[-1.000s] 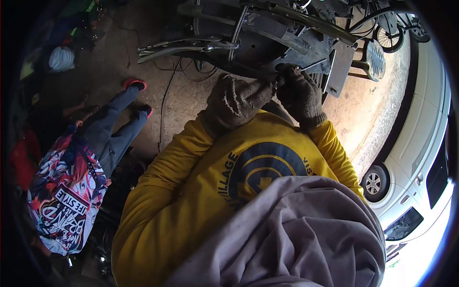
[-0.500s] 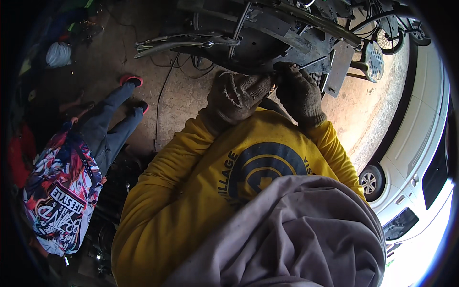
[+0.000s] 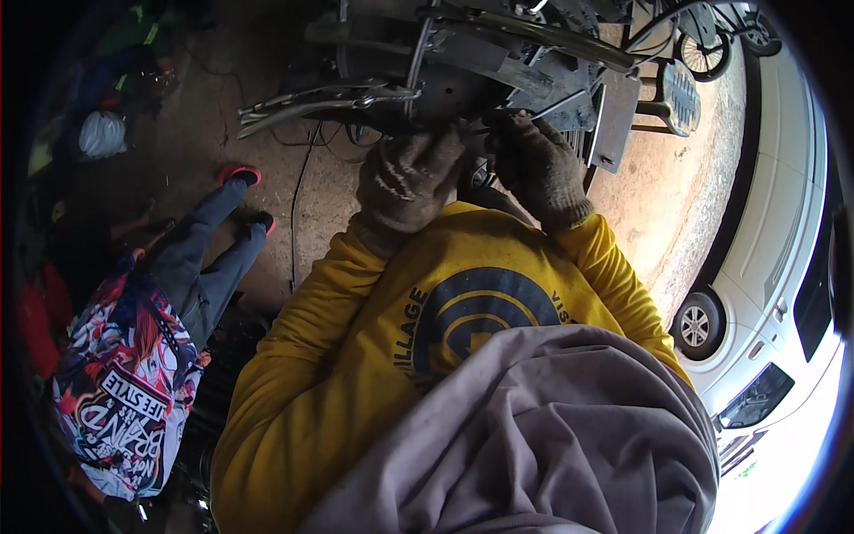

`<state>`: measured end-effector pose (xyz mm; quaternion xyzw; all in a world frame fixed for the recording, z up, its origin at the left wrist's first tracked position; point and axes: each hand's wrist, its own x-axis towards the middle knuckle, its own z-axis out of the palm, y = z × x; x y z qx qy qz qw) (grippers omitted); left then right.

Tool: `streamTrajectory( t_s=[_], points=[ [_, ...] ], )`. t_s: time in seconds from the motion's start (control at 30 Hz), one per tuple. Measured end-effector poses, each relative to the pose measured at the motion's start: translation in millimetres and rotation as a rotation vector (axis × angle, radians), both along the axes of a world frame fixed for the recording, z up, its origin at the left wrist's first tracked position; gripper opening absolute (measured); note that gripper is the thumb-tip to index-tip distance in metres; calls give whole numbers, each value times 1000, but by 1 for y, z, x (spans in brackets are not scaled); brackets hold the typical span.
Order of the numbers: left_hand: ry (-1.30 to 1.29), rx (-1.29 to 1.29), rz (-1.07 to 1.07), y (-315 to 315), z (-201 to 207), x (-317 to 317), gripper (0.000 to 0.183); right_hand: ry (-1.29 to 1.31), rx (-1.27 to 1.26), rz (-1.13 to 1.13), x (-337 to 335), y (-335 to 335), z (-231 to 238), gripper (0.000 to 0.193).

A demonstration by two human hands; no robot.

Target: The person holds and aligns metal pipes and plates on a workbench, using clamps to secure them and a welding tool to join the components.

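Both of my hands wear brown knitted work gloves and are close together in front of my chest, at the near edge of a dark metal assembly (image 3: 449,80). My left hand (image 3: 405,173) is closed, its fingertips pinched toward the right hand. My right hand (image 3: 538,165) is closed too, fingers bent inward. A small, thin dark piece (image 3: 481,131) shows between the fingertips; its kind is unclear. From beside my right fingers a thin metal rod (image 3: 560,104) slants up to the right; whether I grip it is hidden.
Curved metal bars (image 3: 329,100) jut out left of the assembly. A flat metal plate (image 3: 616,125) and a slatted seat-like piece (image 3: 680,98) are right. A person in a patterned shirt (image 3: 133,383) is at left, near a white bag (image 3: 102,135). A white vehicle (image 3: 756,267) stands right.
The view has shifted slightly, so the assembly sits a little higher and farther left. My hands remain close together and closed, with their fingertips slightly farther apart.
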<state>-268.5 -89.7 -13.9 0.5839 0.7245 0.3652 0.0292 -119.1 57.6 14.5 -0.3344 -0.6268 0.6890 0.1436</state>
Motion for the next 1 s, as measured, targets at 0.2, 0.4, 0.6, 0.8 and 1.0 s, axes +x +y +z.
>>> streamTrajectory(
  t_s=[0.2, 0.4, 0.6, 0.8, 1.0],
  points=[
    [66, -285, 71, 4, 15, -2, 45, -137, -518, -183, -18, 10, 23, 30],
    [171, -177, 93, 15, 18, 3, 33, 57, -474, -162, -28, 9, 4, 30],
    [562, -274, -24, 21, 36, 21, 30, -21, -467, -117, -11, 18, 3, 30],
    [512, -240, 62, 12, 30, 63, 26, -111, -426, -64, 25, 29, 20, 33],
    [540, -136, 229, -13, 11, 113, 27, -12, -499, 24, 74, 13, 21, 32]
  ],
)
